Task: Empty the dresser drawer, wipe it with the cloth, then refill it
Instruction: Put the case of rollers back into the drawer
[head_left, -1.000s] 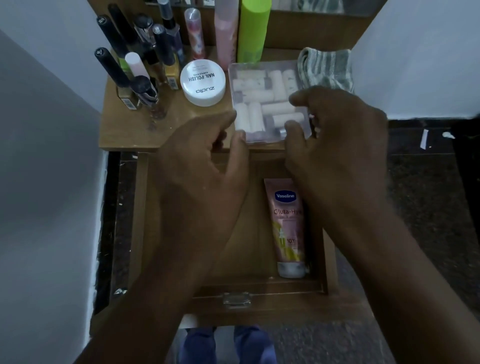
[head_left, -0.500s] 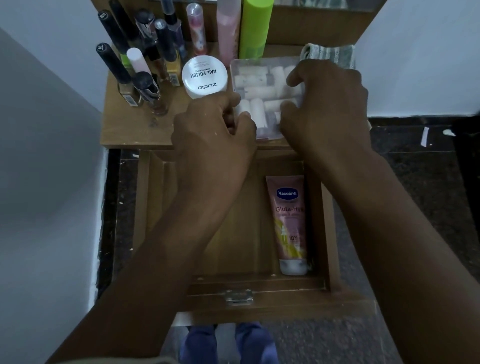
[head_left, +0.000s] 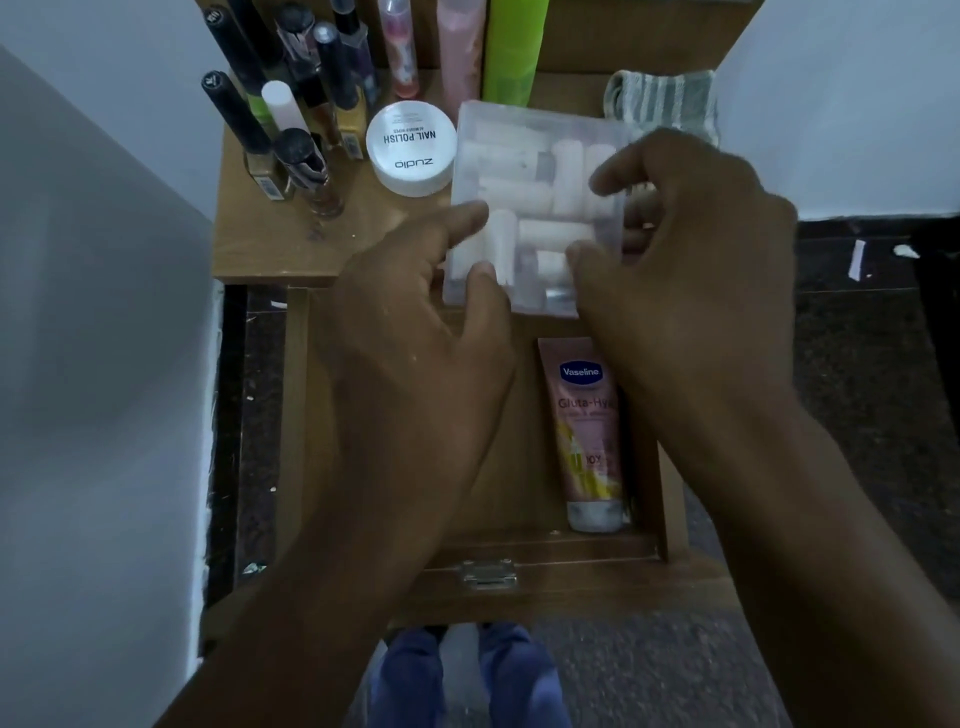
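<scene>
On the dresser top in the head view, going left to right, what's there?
Dark cosmetic tubes and bottles → white nail polish tub → clear box held by both hands → striped cloth.

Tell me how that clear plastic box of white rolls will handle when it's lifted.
The clear box looks stiff, so both hands' grip at its sides should hold its shape. It is probably light, since the white rolls inside look like soft wadding. They lie loose, so tilting it would likely make them shift.
</scene>
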